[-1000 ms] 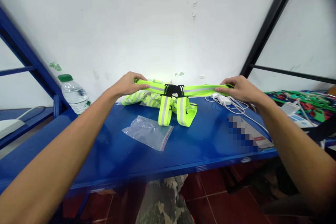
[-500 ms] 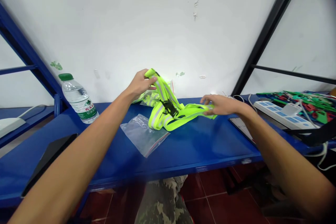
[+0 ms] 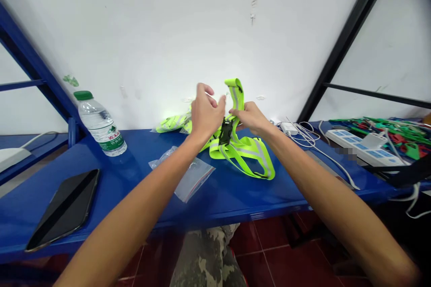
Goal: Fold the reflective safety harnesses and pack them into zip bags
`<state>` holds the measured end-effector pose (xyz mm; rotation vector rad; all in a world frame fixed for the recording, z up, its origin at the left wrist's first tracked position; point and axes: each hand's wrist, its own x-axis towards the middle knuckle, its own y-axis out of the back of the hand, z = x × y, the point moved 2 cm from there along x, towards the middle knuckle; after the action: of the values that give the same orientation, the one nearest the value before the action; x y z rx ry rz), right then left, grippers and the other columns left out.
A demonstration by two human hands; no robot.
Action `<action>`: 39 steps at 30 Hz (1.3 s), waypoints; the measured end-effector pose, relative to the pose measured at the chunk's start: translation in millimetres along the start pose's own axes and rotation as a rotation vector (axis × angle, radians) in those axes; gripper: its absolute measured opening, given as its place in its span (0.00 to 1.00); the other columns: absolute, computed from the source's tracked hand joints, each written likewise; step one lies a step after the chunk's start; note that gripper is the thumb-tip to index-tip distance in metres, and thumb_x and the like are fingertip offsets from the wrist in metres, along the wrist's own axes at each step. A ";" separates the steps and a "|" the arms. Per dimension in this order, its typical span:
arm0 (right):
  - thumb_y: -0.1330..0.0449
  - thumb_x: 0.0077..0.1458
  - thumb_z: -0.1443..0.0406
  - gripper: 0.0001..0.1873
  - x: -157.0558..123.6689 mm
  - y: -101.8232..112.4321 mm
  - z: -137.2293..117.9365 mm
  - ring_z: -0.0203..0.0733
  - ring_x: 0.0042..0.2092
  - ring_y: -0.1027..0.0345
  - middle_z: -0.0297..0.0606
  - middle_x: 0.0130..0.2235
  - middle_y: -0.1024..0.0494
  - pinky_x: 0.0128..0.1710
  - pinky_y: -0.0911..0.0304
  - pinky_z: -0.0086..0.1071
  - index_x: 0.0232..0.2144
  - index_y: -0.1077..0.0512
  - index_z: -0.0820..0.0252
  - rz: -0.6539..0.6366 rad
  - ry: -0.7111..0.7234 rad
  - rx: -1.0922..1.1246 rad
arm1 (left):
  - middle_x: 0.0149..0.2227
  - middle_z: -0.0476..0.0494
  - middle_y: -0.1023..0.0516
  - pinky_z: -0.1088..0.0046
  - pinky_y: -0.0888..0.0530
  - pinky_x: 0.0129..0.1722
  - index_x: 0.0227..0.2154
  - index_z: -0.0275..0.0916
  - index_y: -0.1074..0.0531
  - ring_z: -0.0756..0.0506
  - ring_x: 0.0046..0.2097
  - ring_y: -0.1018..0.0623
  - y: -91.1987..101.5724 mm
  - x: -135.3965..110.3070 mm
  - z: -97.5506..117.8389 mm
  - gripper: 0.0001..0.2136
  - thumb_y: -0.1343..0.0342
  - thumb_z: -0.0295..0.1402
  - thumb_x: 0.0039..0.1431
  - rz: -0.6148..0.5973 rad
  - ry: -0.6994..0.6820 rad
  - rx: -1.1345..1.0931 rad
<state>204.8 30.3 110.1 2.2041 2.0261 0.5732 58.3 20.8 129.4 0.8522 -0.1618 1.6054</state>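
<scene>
A neon-yellow reflective strap harness (image 3: 247,154) with grey stripes and a black buckle (image 3: 225,133) hangs over the blue table (image 3: 235,197). My right hand (image 3: 249,116) pinches the strap near the buckle, and a loop of it stands up above the fingers. My left hand (image 3: 204,114) is right beside it, fingers curled against the same strap, the index finger raised. The lower loops of the harness rest on the table. A clear zip bag (image 3: 190,177) lies just below my left wrist.
More neon straps in a bag (image 3: 171,122) lie by the wall. A water bottle (image 3: 99,125) stands at the left, a dark phone (image 3: 65,208) lies near the front edge. White chargers and cables (image 3: 299,131), a power strip (image 3: 357,150) and coloured parts (image 3: 387,128) are at the right.
My hands, stretched wide apart with the strap taut between them, have come together at the middle. The harness is now bunched and folded, its end raised in a loop.
</scene>
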 end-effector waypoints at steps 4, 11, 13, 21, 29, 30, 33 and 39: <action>0.43 0.47 0.74 0.07 -2.2 8.0 -10.9 0.35 0.24 0.33 0.34 0.26 0.29 0.24 0.30 0.32 0.32 0.32 0.63 0.222 -0.087 0.425 | 0.41 0.39 0.26 0.59 0.30 0.45 0.42 0.42 0.37 0.37 0.46 0.26 -9.3 -23.6 2.2 0.23 0.39 0.50 0.50 -0.225 -0.075 0.186; 0.45 0.46 0.73 0.08 -17.8 29.2 -25.7 0.39 0.32 0.29 0.36 0.31 0.30 0.28 0.25 0.35 0.32 0.34 0.60 0.428 -0.064 0.518 | 0.52 0.32 0.27 0.57 0.31 0.49 0.54 0.40 0.37 0.33 0.53 0.27 -1.5 -19.7 -7.7 0.25 0.44 0.36 0.51 -0.360 -0.071 0.315; 0.45 0.46 0.72 0.07 -19.5 40.2 -24.7 0.39 0.32 0.29 0.36 0.32 0.30 0.28 0.25 0.35 0.31 0.33 0.59 0.487 -0.029 0.443 | 0.49 0.33 0.24 0.57 0.31 0.48 0.50 0.40 0.31 0.33 0.51 0.26 4.9 -11.8 -7.1 0.20 0.47 0.33 0.52 -0.387 -0.085 0.372; 0.44 0.48 0.68 0.04 -18.5 88.5 -8.1 0.41 0.31 0.29 0.38 0.31 0.32 0.27 0.25 0.38 0.30 0.36 0.58 0.512 0.024 0.412 | 0.35 0.38 0.20 0.67 0.30 0.33 0.40 0.40 0.23 0.41 0.34 0.23 17.5 13.0 -4.0 0.18 0.44 0.41 0.48 -0.761 -0.151 0.443; 0.44 0.51 0.65 0.04 -19.7 116.8 0.6 0.41 0.30 0.29 0.36 0.29 0.33 0.27 0.25 0.38 0.32 0.36 0.56 0.623 0.128 0.448 | 0.22 0.41 0.23 0.67 0.32 0.28 0.25 0.40 0.22 0.43 0.24 0.26 28.2 17.9 19.0 0.17 0.35 0.50 0.41 -1.006 0.070 0.441; 0.45 0.52 0.66 0.04 -19.6 119.4 0.2 0.40 0.30 0.29 0.35 0.29 0.33 0.27 0.25 0.38 0.32 0.37 0.56 0.641 0.145 0.460 | 0.22 0.41 0.24 0.67 0.32 0.29 0.24 0.40 0.22 0.43 0.25 0.26 28.5 18.4 20.9 0.16 0.35 0.49 0.41 -1.021 0.083 0.414; 0.46 0.52 0.68 0.03 -23.4 127.8 -4.2 0.38 0.29 0.30 0.34 0.29 0.33 0.27 0.25 0.37 0.31 0.37 0.56 0.708 0.161 0.510 | 0.25 0.42 0.23 0.67 0.31 0.30 0.27 0.42 0.21 0.43 0.28 0.26 31.0 20.8 25.8 0.15 0.33 0.47 0.39 -0.998 0.024 0.309; 0.44 0.49 0.71 0.04 -41.2 150.5 -13.8 0.37 0.28 0.32 0.36 0.29 0.32 0.24 0.27 0.33 0.29 0.33 0.58 0.671 0.053 0.532 | 0.21 0.45 0.30 0.68 0.32 0.27 0.22 0.42 0.24 0.43 0.26 0.26 43.5 22.2 30.8 0.14 0.33 0.47 0.40 -0.854 0.047 0.151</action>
<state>340.0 -29.6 161.8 3.2391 1.5403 0.1225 32.7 11.1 180.2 0.8378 0.3279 0.8348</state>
